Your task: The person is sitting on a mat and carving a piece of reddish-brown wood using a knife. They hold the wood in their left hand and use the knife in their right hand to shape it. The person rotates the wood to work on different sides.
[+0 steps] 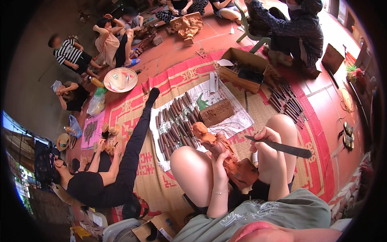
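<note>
Between my raised knees I hold a reddish-brown carved wooden figure [219, 146], tilted with its rounded head away from me and its broad base toward my lap. My left hand [221, 164] is wrapped round the figure's middle. My right hand [267, 139] is closed on a long, flat, dark file-like tool [292, 149], its narrow tip pointing left, above and apart from the figure. Beyond the knees, several wooden-handled carving tools [174, 128] lie in rows on a white cloth [236, 125]. A brown rectangular block [217, 113] rests there too.
A cardboard box [246, 82] stands beyond the cloth; more carving tools [287, 103] lie right of it on the red-and-tan mat [161, 177]. At left, a person in black [90, 185] works on a wooden piece, one leg stretched across the mat. A conical hat [120, 80] lies farther back.
</note>
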`<state>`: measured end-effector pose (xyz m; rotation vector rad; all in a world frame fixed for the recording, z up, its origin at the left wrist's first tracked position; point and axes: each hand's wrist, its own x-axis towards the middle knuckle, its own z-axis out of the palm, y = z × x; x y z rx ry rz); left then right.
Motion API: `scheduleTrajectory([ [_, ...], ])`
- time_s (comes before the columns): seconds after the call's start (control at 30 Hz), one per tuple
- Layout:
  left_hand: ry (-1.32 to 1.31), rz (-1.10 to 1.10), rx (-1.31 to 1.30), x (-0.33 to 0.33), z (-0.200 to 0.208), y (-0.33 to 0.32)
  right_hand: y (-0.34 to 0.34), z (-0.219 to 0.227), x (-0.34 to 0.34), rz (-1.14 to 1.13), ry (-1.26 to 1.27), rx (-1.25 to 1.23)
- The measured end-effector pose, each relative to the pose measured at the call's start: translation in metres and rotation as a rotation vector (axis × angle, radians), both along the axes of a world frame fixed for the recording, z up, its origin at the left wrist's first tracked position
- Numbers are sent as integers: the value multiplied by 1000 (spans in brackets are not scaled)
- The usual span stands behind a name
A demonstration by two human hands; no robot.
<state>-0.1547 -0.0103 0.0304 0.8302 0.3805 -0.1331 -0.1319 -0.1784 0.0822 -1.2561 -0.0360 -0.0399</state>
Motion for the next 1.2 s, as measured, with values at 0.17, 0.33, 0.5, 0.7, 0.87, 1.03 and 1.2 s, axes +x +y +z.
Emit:
scheduleTrajectory([
  [0.17,-30,37,5,-1,-5,-10,-9,-7,-4,-21,-61,133],
  [0.33,26,11,-86,-3,4,-11,-20,3,3,82,-49,-12],
  [0.5,57,-25,-80,3,35,-7,-19,19,8,67,-139,-62],
  [0.7,-89,-121,30,46,66,6,-1,36,43,83,-400,-27],
  [0.87,-155,-140,40,74,37,9,29,29,63,100,-176,419],
  [1.03,-128,-105,-40,78,16,1,28,-6,76,112,-178,199],
  [1.2,-118,-139,-57,90,6,5,36,-2,74,98,-174,-122],
])
